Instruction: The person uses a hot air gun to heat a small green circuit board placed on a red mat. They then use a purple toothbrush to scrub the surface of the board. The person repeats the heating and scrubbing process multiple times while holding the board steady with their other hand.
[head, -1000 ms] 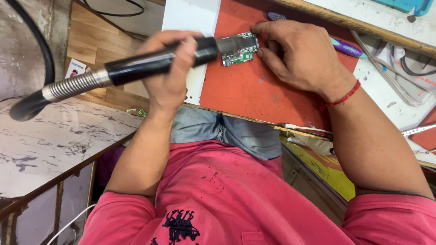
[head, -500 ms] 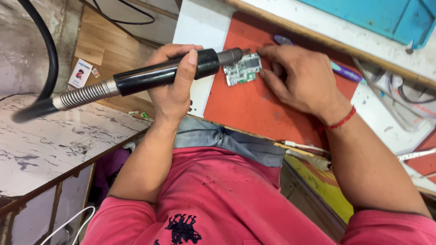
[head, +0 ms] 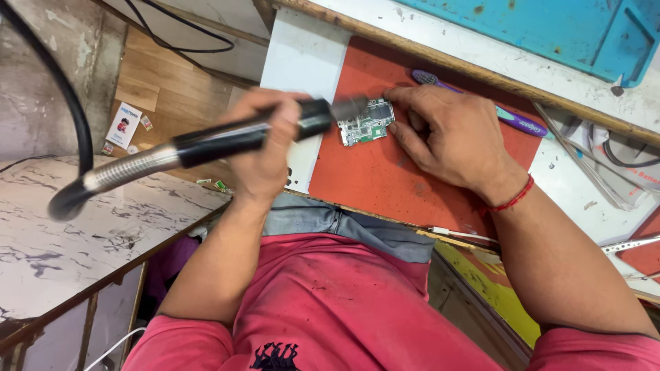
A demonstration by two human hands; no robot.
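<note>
left arm: it is bent up from the lap, with the left hand [head: 265, 154] raised at the mat's near left edge.
left grip: the fingers are wrapped tight around the black handpiece [head: 240, 137], whose metal nozzle is aimed at the board.
right arm: it is stretched in from the right, a red thread seen at the wrist; the right hand [head: 450, 141] is laid palm down on the red mat [head: 385, 185].
right grip: the fingers are spread and pressed at the board's right edge; nothing is pinched.
circuit board [head: 368, 124]: small, green and silver, laid flat on the mat between both hands.
purple toothbrush [head: 512, 120]: it is partly hidden behind the right hand.
</note>
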